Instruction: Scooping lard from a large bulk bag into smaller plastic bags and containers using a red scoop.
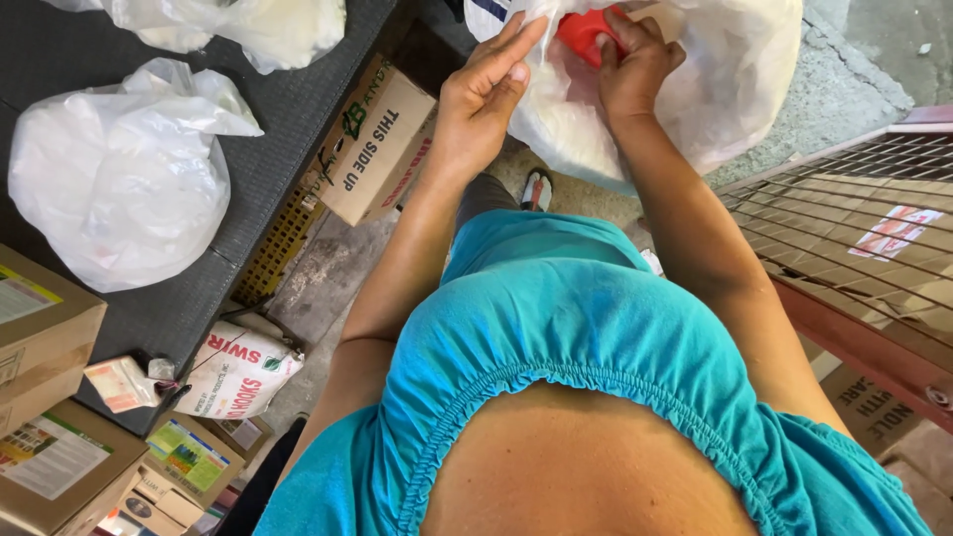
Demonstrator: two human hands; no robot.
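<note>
Your right hand [635,65] is gripping a red thing [586,32] inside the white bag [725,89]; your left hand [486,94] is lying open-fingered against the bag.

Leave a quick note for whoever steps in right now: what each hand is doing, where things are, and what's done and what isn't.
Left hand: open, fingers flat against the white plastic bag, steadying its mouth.
Right hand: fingers curled on the red object at the bag's opening.
The bag hangs in front of the person, over the concrete floor.
Done: the red object sits partly inside the bag.
Left: it is not fully in or out; the bag is open.
Nearby: cardboard box below the dark table.
</note>
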